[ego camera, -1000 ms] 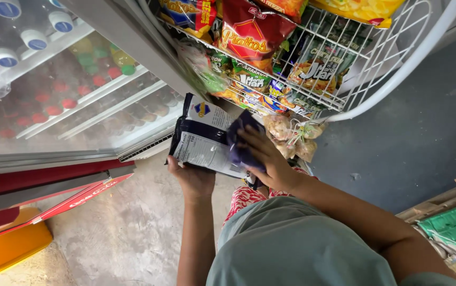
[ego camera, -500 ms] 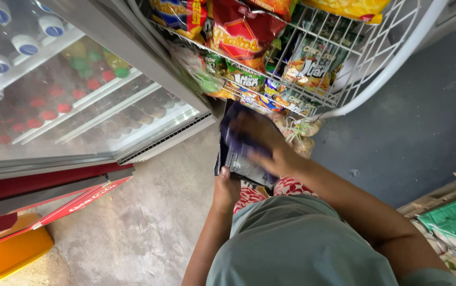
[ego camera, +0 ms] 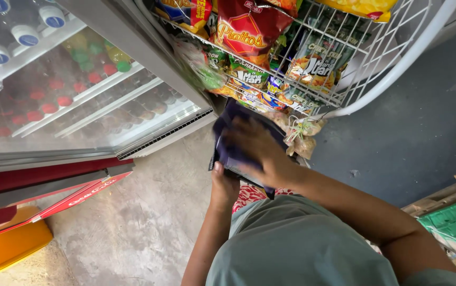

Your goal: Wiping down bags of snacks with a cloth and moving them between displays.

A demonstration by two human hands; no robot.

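A glass-door drinks fridge (ego camera: 79, 90) fills the left, a white wire snack rack (ego camera: 344, 69) hangs top right, and just below the rack's lower edge — in front of the person's chest — sits a dark purple packet stack (ego camera: 233, 151). Its long axis runs up-left to down-right. The left hand (ego camera: 222, 185) grips the lower edge from beneath, while the right hand (ego camera: 259, 151) lies flat on top, fingers spread — nearer the rack.
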